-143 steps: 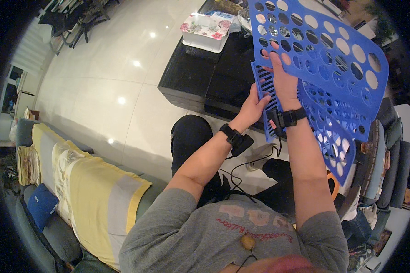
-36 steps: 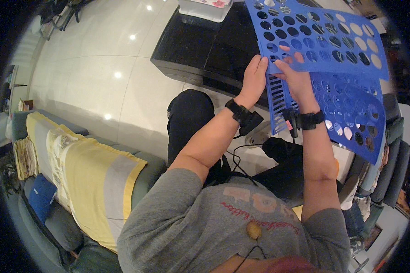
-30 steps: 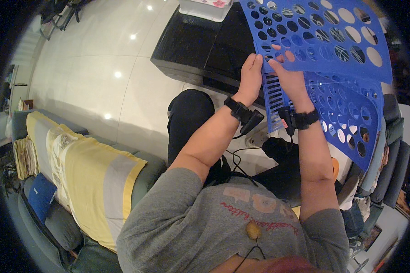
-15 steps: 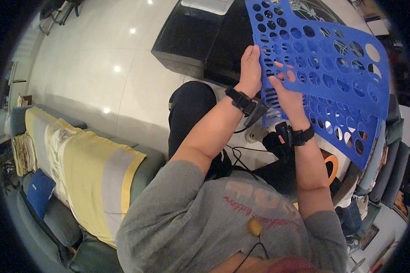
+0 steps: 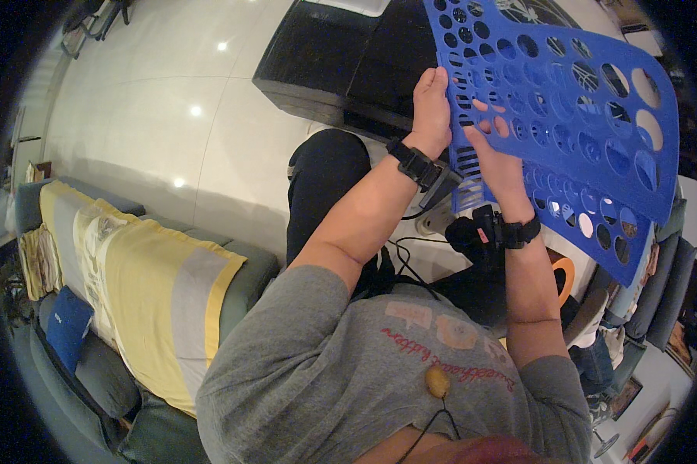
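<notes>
A large blue plastic sheet (image 5: 549,100), punched with rows of round holes and narrow slots, is bent into overlapping layers at the upper right. Along its left edge lies my left hand (image 5: 432,108), closed against the plastic with the fingertips pointing away from me. My right hand (image 5: 499,166) grips the lower part; its thumb rests on the near side and its fingers show through the holes from behind. Dark straps with small devices sit on both wrists. The lower layer (image 5: 588,216) fans out beneath the upper one.
A black glossy low table (image 5: 325,58) stands ahead. To the left, a yellow and grey cloth (image 5: 155,286) covers a dark sofa (image 5: 101,379) with a blue cushion (image 5: 68,329). An orange ring (image 5: 565,278) is beside my right forearm. Black cables (image 5: 402,259) hang near my lap.
The blue sheet has shifted slightly right, its upper layer tilting outward at the far right. Both hands keep their hold and move slightly with it.
</notes>
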Available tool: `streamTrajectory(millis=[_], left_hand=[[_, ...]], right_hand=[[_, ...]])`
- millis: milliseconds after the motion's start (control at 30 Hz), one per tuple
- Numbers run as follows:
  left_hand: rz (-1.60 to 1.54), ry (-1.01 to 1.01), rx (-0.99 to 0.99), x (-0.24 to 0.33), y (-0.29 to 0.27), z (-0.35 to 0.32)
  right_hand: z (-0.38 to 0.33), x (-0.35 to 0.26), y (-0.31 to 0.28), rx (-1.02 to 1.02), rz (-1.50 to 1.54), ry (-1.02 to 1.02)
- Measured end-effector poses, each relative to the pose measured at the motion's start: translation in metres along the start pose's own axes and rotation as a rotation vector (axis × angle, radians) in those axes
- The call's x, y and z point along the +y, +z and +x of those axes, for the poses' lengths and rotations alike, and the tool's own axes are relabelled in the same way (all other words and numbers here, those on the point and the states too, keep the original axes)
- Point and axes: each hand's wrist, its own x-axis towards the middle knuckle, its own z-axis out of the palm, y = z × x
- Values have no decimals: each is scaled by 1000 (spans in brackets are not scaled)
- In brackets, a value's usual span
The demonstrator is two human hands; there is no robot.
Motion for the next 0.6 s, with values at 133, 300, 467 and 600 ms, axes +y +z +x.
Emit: streamTrajectory(millis=[133, 300, 467, 600], left_hand=[[16, -42, -17, 2, 1, -4], [77, -11, -9, 3, -2, 7], [351, 109, -159, -19, -8, -30], [120, -242, 44, -41, -13, -63]], right_hand=[[-5, -4, 2, 23, -83, -28], [13, 5, 8, 82, 10, 65], [56, 18, 15, 178, -233, -68], [81, 36, 21, 174, -218, 33]])
